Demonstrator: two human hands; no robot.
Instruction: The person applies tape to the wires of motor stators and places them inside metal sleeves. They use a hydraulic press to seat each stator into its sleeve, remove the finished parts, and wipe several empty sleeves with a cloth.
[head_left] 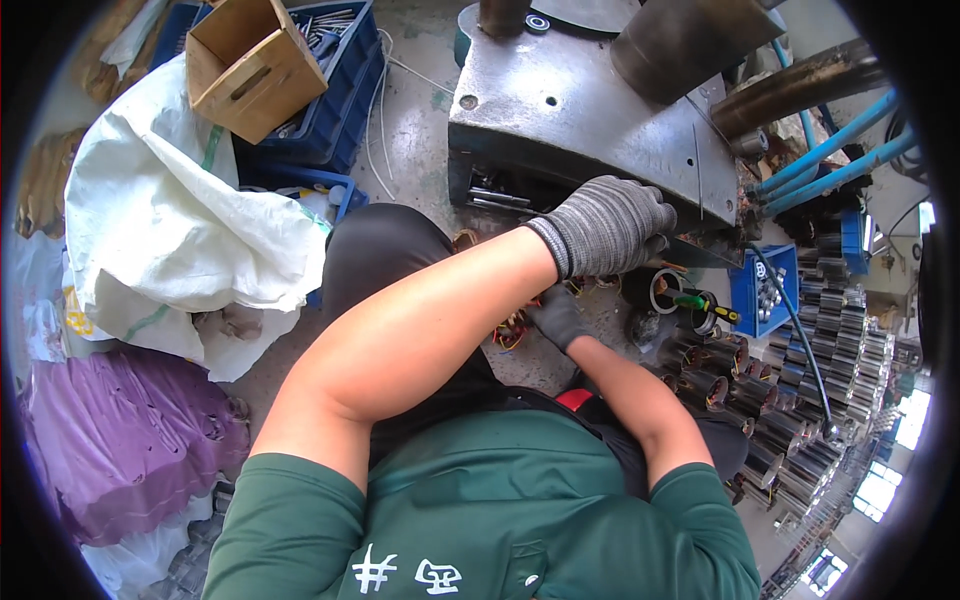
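Left hand (610,228), in a ribbed grey knit glove, at two o'clock, just by the near edge of a heavy grey steel machine bed (560,105). Its grip is bent at the knuckles, fingers partly curled; whether it touches the edge or has hold of anything below, I cannot tell from above.

Right hand (560,318), in a dark grey glove, lower, close to three o'clock, next to a loose tangle of thin red and yellow wires (512,332). The left forearm covers part of this grip; how far it closes, and on what, cannot be told. The wires lie just to its nine o'clock side, above the concrete floor.

Further out at three o'clock: a short dark steel cylinder with a pale rim (665,290), and a tool with a green-and-yellow handle (708,307) lying by it. Rows of shiny open-ended steel cylinders (830,350) toward four o'clock.

Risks, as I judge them: a wire could snag or tear if pulled against a steel edge; the crossed arms could hide a pinch under the machine bed; a knock could roll the tool down.
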